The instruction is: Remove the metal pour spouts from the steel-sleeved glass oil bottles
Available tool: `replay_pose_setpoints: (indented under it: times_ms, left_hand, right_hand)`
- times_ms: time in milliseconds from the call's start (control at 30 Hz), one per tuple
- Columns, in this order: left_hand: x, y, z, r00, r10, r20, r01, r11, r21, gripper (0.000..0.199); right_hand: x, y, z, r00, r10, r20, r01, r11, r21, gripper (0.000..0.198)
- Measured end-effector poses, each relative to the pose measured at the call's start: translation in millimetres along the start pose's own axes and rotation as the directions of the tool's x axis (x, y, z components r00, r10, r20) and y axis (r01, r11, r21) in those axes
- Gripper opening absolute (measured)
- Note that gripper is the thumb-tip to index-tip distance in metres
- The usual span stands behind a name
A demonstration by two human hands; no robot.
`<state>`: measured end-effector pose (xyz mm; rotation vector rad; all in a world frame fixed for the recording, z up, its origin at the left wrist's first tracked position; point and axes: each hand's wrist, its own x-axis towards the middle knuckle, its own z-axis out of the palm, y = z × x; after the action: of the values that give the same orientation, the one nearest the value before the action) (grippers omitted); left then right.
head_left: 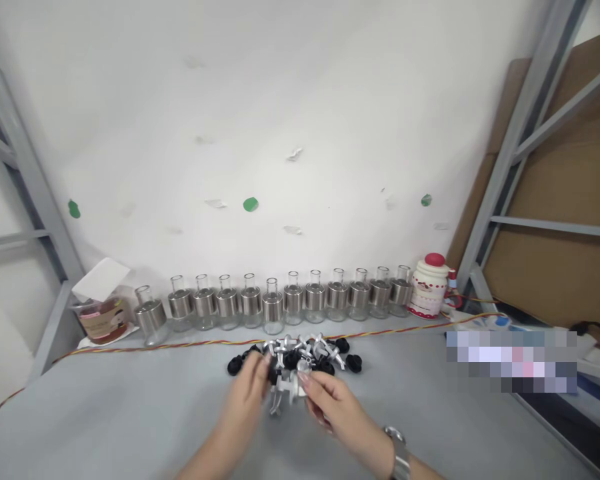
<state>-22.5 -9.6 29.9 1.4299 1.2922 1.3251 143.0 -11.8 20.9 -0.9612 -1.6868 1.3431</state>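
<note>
My right hand [333,400] is closed in a pinch on a silver-grey bottle pourer [294,386], held over the front of a pile. My left hand [247,387] is blurred, its fingers together at the pile's left side. A black cap [273,375] shows right at the left fingertips; whether it is gripped is unclear. Beyond both hands lies the pile of silver-grey spout pieces [320,347] mixed with black caps [353,363]. Another silver-grey spout piece [275,403] lies between the hands, partly blurred.
A row of glass bottles with metal sleeves [273,307] lines the back of the grey table [130,407]. A twisted red-yellow wire [195,345] runs before them. A labelled tub [103,321] stands left, a red-lidded white jar [427,290] right. Plastic-wrapped items lie at the far right.
</note>
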Motion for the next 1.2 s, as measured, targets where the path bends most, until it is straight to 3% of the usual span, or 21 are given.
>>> replay_pose_setpoints:
  times_ms: [67, 100, 167, 233, 333, 467, 567, 667, 767, 833, 900, 1067, 1200]
  left_hand:
    - [6, 4, -16, 0.982, 0.136, -0.129, -0.102, 0.966, 0.236, 0.031]
    - [9, 6, -23, 0.973, 0.181, -0.142, -0.120, 0.928, 0.353, 0.032]
    - [11, 10, -32, 0.969, 0.227, -0.098, -0.131, 0.807, 0.576, 0.032]
    - [10, 10, -32, 0.980, 0.201, 0.003, -0.134, 0.640, 0.757, 0.031]
    - [8, 3, -23, 0.985, 0.128, 0.113, -0.159, 0.447, 0.880, 0.032]
    - [8, -5, -18, 0.979, 0.116, 0.166, -0.196, 0.341, 0.919, 0.033]
    - [8, -4, -20, 0.978, 0.124, 0.167, -0.199, 0.314, 0.928, 0.033]
    - [6, -1, -20, 0.974, 0.141, 0.177, -0.211, 0.290, 0.933, 0.032]
    - [6, 1, -19, 0.979, 0.136, 0.152, -0.186, 0.288, 0.940, 0.031]
    - [7, 1, -18, 0.983, 0.131, 0.128, -0.162, 0.292, 0.943, 0.030]
    - [8, 1, -19, 0.984, 0.138, 0.110, -0.148, 0.308, 0.940, 0.030]
    - [9, 2, -21, 0.981, 0.176, 0.075, -0.138, 0.376, 0.916, 0.030]
    - [6, 4, -20, 0.985, 0.170, 0.043, -0.112, 0.422, 0.900, 0.030]
  right_hand:
    - [1, 0, -3, 0.992, 0.075, 0.104, -0.092, 0.980, 0.174, 0.040]
    - [2, -1, -7, 0.991, 0.070, 0.111, -0.089, 0.980, 0.180, 0.040]
    - [4, -5, -16, 1.000, 0.008, -0.014, -0.007, 0.999, 0.053, 0.039]
    - [8, -8, -29, 0.970, -0.105, -0.220, 0.066, 0.982, -0.177, 0.036]
    - [17, -3, -46, 0.900, -0.243, -0.363, 0.075, 0.905, -0.419, 0.026]
    - [25, 15, -52, 0.896, -0.307, -0.319, 0.085, 0.826, -0.557, 0.027]
    - [26, 21, -52, 0.899, -0.339, -0.275, 0.112, 0.789, -0.604, 0.036]
    - [25, 16, -59, 0.870, -0.379, -0.316, 0.083, 0.743, -0.664, 0.037]
    - [25, 5, -75, 0.848, -0.368, -0.381, -0.106, 0.588, -0.802, 0.034]
    - [23, 1, -86, 0.853, -0.328, -0.406, -0.236, 0.451, -0.861, 0.030]
    - [20, -1, -93, 0.862, -0.287, -0.417, -0.301, 0.372, -0.878, 0.024]
    - [10, 3, -89, 0.885, -0.219, -0.410, -0.347, 0.275, -0.897, 0.017]
    - [9, 6, -83, 0.899, -0.191, -0.393, -0.334, 0.279, -0.900, 0.013]
